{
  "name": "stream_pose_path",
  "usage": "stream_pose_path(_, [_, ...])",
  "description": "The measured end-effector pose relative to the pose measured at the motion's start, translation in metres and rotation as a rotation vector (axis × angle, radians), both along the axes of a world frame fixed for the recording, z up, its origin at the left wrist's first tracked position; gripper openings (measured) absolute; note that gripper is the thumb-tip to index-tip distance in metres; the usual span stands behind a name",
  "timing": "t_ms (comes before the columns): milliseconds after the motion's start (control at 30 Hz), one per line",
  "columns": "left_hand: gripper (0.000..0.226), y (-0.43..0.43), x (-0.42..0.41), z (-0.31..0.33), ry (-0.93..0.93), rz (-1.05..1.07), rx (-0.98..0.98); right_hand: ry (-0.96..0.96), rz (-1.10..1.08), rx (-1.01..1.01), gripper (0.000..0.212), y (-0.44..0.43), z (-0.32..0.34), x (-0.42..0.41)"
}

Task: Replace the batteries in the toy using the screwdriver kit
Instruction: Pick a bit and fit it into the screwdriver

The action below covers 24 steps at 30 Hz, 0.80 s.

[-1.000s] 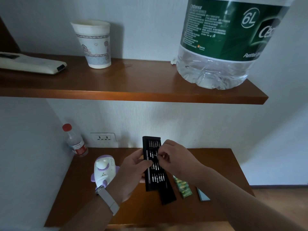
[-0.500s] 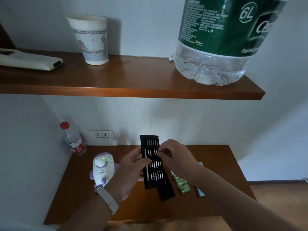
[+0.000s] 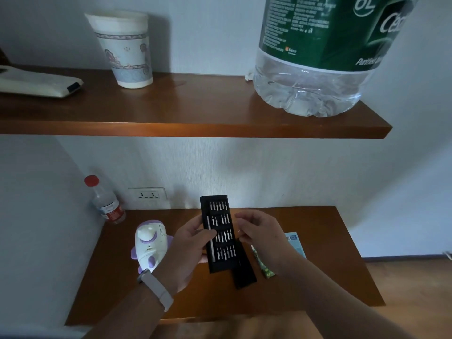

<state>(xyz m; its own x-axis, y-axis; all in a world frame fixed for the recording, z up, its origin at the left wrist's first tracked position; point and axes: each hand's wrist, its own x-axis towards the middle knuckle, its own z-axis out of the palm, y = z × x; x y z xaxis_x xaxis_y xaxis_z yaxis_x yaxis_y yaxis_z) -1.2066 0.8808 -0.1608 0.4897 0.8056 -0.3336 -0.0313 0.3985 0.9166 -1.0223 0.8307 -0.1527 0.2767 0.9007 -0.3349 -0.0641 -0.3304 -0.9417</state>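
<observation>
Towering above and to the right of your fingers, a large clear water jug [image 3: 318, 57] with a green label stands on a wooden shelf [image 3: 195, 113]. Below the shelf, a wooden bench [image 3: 330, 253] spreads out under both of your hands. High up and to the left of your fingers, a patterned paper cup [image 3: 122, 47] stands on the shelf. Further left on it lies a flat white device [image 3: 36, 84].

Your left hand [image 3: 188, 253] holds the screwdriver kit [image 3: 220, 233], an open black tray with rows of metal bits. The thumb lies across its left side and the other fingers [image 3: 203, 260] curl beneath it. Your right hand [image 3: 261, 238] is at the tray's right edge, its fingers [image 3: 241, 217] curled close together. Whether they pinch a bit is too small to tell.

Just left of your left hand, the white and purple toy [image 3: 150, 245] sits on the bench. Beyond it, against the wall, stands a small bottle [image 3: 105, 201] with a red cap. Below your right fingers, a black sleeve [image 3: 244, 272] lies on the bench, partly under the tray. A green battery pack [image 3: 265, 267] lies just to its right, beneath your right wrist, with a blue card [image 3: 297, 243] further right. A wall socket [image 3: 148, 195] sits beyond your left fingers. A pale watch strap [image 3: 159, 289] circles your left wrist.
</observation>
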Motion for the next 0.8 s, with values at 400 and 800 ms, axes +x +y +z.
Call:
stream_pose_path(400, [0.035,0.005,-0.001,0.005,-0.011,-0.025,0.038,0.745,-0.225,-0.137,0.024,0.000,-0.001,-0.010])
stream_pose_path(800, [0.044,0.000,0.006,0.005,-0.029,-0.049,0.085,0.326,0.142,-0.025,0.022,-0.013,0.003,-0.019])
